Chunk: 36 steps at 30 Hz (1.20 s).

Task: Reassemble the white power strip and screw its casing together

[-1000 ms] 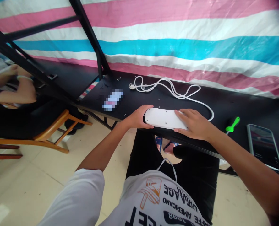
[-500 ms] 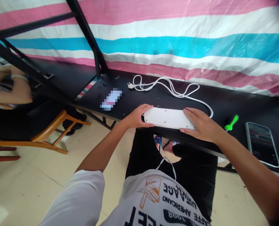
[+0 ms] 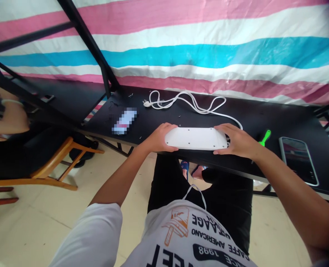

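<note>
my left hand (image 3: 158, 138) grips the left end of the white plastic power strip (image 3: 195, 138) | my right hand (image 3: 238, 141) grips its right end | strip lies back side up at near edge of black table (image 3: 275, 122) | white cable (image 3: 186, 103) coiled behind | green-handled screwdriver (image 3: 263, 137) and phone (image 3: 298, 158) to the right
</note>
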Tool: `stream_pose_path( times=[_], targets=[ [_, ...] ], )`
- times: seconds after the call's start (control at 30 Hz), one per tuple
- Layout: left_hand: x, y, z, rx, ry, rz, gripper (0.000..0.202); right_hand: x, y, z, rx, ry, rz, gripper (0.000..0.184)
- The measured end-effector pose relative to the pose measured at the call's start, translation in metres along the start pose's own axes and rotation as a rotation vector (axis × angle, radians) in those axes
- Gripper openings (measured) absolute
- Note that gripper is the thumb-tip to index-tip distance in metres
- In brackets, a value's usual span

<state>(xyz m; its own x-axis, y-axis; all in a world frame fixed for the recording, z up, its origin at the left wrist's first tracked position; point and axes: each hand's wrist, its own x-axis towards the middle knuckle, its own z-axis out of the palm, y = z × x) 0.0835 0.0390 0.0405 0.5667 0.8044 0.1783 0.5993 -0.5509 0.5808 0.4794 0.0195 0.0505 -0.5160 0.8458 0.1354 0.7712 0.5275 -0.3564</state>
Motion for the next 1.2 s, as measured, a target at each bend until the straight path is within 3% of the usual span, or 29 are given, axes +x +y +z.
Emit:
stream_pose_path(
  times=[0.17, 0.43, 0.6, 0.7, 0.77, 0.83, 0.87, 0.93, 1.03, 1.2],
  targets=[
    [0.002, -0.001, 0.005, 0.024, -0.010, 0.007, 0.101, -0.002, -0.001, 0.003, 0.011, -0.039, 0.015, 0.106],
    [0.001, 0.006, 0.016, -0.040, 0.013, -0.018, 0.110, -0.007, -0.015, 0.013, 0.044, 0.043, 0.131, 0.097],
    [-0.001, 0.010, 0.017, -0.059, 0.031, -0.049, 0.108, -0.009, -0.022, 0.014, 0.007, 0.064, 0.101, 0.094],
    [-0.002, 0.012, 0.016, -0.061, 0.035, -0.051, 0.105, -0.021, -0.020, 0.010, -0.017, 0.212, 0.043, 0.082],
    [-0.003, 0.012, 0.016, -0.059, 0.036, -0.044, 0.104, -0.035, -0.014, 0.008, -0.040, 0.471, 0.138, 0.067],
    [-0.004, 0.012, 0.016, -0.053, 0.036, -0.032, 0.103, -0.050, -0.003, 0.008, -0.144, 0.746, 0.383, 0.060],
    [-0.004, 0.012, 0.016, -0.049, 0.036, -0.028, 0.103, -0.057, 0.002, 0.010, -0.209, 0.821, 0.513, 0.060],
    [-0.004, 0.012, 0.016, -0.046, 0.038, -0.024, 0.102, -0.066, 0.013, 0.016, -0.293, 0.800, 0.666, 0.066],
    [-0.005, 0.013, 0.015, -0.046, 0.039, -0.038, 0.103, -0.068, 0.020, 0.027, -0.317, 0.653, 0.699, 0.068],
    [-0.006, 0.015, 0.015, -0.046, 0.036, -0.049, 0.104, -0.059, 0.018, 0.030, -0.243, 0.603, 0.880, 0.065]
  ],
)
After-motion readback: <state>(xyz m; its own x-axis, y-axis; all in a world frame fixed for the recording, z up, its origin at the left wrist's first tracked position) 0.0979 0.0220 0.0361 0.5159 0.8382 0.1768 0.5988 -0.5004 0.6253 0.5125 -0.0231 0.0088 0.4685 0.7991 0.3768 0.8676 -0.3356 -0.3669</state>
